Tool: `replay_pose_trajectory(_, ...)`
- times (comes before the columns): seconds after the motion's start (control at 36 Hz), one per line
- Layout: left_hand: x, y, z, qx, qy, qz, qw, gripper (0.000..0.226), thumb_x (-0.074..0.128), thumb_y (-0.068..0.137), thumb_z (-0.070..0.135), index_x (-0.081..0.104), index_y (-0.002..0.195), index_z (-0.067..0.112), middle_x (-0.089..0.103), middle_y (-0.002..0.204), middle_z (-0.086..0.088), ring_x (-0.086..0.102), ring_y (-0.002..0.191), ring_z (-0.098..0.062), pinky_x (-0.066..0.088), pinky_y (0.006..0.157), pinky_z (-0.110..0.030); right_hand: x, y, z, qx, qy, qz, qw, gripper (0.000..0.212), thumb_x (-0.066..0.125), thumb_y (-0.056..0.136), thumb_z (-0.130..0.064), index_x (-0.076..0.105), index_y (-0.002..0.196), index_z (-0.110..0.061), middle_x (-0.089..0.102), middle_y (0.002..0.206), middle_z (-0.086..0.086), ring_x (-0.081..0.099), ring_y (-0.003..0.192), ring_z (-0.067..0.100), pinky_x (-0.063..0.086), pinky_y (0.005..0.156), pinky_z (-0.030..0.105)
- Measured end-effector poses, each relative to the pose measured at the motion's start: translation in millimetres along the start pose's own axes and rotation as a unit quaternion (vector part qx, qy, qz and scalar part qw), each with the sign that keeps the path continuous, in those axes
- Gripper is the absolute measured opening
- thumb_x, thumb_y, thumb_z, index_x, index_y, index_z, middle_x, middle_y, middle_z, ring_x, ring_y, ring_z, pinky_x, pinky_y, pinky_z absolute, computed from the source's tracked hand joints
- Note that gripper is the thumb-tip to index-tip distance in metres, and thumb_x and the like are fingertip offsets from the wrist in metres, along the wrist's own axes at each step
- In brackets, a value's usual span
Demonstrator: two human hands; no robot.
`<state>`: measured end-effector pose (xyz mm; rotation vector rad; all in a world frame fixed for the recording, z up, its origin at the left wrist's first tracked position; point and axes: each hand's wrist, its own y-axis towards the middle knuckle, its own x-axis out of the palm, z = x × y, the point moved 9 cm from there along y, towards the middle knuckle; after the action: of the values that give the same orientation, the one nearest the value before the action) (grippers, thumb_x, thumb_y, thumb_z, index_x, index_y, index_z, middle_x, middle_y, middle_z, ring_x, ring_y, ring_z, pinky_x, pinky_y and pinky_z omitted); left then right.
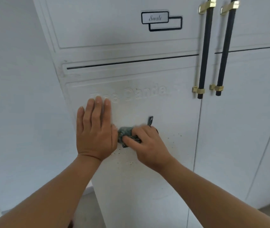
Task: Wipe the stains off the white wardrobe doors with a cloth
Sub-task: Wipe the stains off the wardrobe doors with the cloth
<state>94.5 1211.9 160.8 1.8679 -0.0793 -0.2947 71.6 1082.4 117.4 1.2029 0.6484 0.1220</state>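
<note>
The white wardrobe door (pixel 131 186) bears the left hand (pixel 96 130), laid flat against it, and a dark bunched cloth (pixel 125 131) that the right hand (pixel 147 143) grips and presses to the panel. Small brown specks (pixel 172 139) dot the door to the right of and below the right hand. Raised lettering (pixel 145 92) runs just above the left hand's fingertips, and a black handle (pixel 205 51) stands up and to the right of the right hand.
</note>
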Motion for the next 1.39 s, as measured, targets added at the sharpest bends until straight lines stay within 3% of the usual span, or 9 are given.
replay_pose_trajectory(0.14, -3, -5, -8, 0.046, -0.007, -0.030, 0.998, 0.064, 0.040, 0.103, 0.031, 0.031, 0.160, 0.002, 0.026, 0.166, -0.022, 0.018, 0.157, -0.036, 0.021, 0.126, -0.056, -47, 6, 45, 0.180, 0.053, 0.050, 0.981, 0.031, 0.050, 0.096, -0.022, 0.071, 0.113, -0.007, 0.056, 0.102, 0.006, 0.051, 0.096, 0.011, 0.048, 0.075, 0.033)
replay_pose_trajectory(0.36, 2, -9, -3, 0.050, 0.030, 0.003, 0.998, 0.064, 0.041, 0.101, 0.030, 0.035, 0.157, -0.001, 0.035, 0.160, -0.028, 0.022, 0.155, -0.040, 0.021, 0.126, -0.058, -96, -95, 161, 0.511, 0.019, 0.217, 0.832, 0.035, 0.048, 0.097, 0.006, 0.058, 0.128, -0.006, 0.046, 0.116, 0.008, 0.043, 0.099, 0.006, 0.040, 0.092, 0.012)
replay_pose_trajectory(0.42, 3, -11, -4, 0.052, 0.029, 0.004, 0.998, 0.064, 0.040, 0.101, 0.030, 0.036, 0.157, -0.001, 0.036, 0.160, -0.028, 0.025, 0.153, -0.041, 0.021, 0.125, -0.058, -88, -106, 176, 0.540, 0.017, 0.211, 0.815, 0.038, 0.048, 0.097, 0.006, 0.056, 0.132, -0.007, 0.045, 0.118, 0.009, 0.047, 0.102, 0.014, 0.041, 0.093, 0.020)
replay_pose_trajectory(0.58, 2, -12, -3, 0.049, 0.050, 0.019, 0.997, 0.064, 0.039, 0.100, 0.028, 0.037, 0.157, 0.000, 0.039, 0.158, -0.027, 0.027, 0.152, -0.040, 0.024, 0.124, -0.059, -61, -110, 172, 0.532, 0.000, 0.219, 0.818, 0.042, 0.045, 0.093, 0.007, 0.057, 0.131, -0.007, 0.050, 0.119, 0.019, 0.050, 0.106, 0.030, 0.042, 0.091, 0.033)
replay_pose_trajectory(0.75, 3, -13, -2, 0.048, 0.064, 0.024, 0.997, 0.064, 0.040, 0.099, 0.028, 0.037, 0.157, 0.000, 0.041, 0.157, -0.027, 0.028, 0.152, -0.040, 0.022, 0.125, -0.058, -31, -96, 112, 0.298, -0.010, 0.123, 0.947, 0.042, 0.048, 0.081, 0.010, 0.064, 0.118, -0.003, 0.051, 0.109, 0.011, 0.049, 0.097, 0.031, 0.047, 0.082, 0.040)
replay_pose_trajectory(0.89, 2, -13, 0, 0.043, 0.072, 0.025, 0.996, 0.064, 0.039, 0.099, 0.029, 0.037, 0.157, 0.001, 0.041, 0.157, -0.027, 0.028, 0.152, -0.040, 0.023, 0.125, -0.058, -47, -115, 148, 0.493, 0.029, 0.253, 0.832, 0.043, 0.042, 0.088, 0.008, 0.061, 0.123, -0.006, 0.048, 0.108, 0.007, 0.049, 0.097, 0.026, 0.049, 0.086, 0.045)
replay_pose_trajectory(1.06, 2, -13, 0, 0.045, 0.072, 0.025, 0.996, 0.065, 0.039, 0.099, 0.028, 0.037, 0.157, 0.001, 0.042, 0.157, -0.027, 0.029, 0.151, -0.039, 0.024, 0.124, -0.058, -28, -83, 97, 0.329, 0.018, 0.168, 0.929, 0.037, 0.040, 0.087, -0.002, 0.068, 0.113, 0.002, 0.057, 0.104, 0.020, 0.053, 0.095, 0.031, 0.041, 0.083, 0.026)
replay_pose_trajectory(1.22, 0, -14, -1, 0.041, 0.073, 0.034, 0.996, 0.063, 0.039, 0.098, 0.027, 0.039, 0.156, 0.001, 0.043, 0.156, -0.026, 0.031, 0.150, -0.039, 0.026, 0.124, -0.057, -42, -109, 132, 0.497, 0.030, 0.264, 0.826, 0.043, 0.042, 0.086, 0.008, 0.061, 0.123, -0.002, 0.052, 0.105, 0.017, 0.044, 0.095, 0.017, 0.039, 0.085, 0.028)
replay_pose_trajectory(1.39, 0, -13, 0, 0.040, 0.073, 0.031, 0.996, 0.063, 0.038, 0.099, 0.028, 0.039, 0.156, 0.001, 0.043, 0.156, -0.026, 0.029, 0.150, -0.038, 0.023, 0.126, -0.055, -14, -76, 73, 0.268, 0.032, 0.137, 0.953, 0.032, 0.050, 0.087, 0.007, 0.065, 0.114, -0.001, 0.050, 0.106, 0.010, 0.049, 0.095, 0.026, 0.045, 0.083, 0.031)
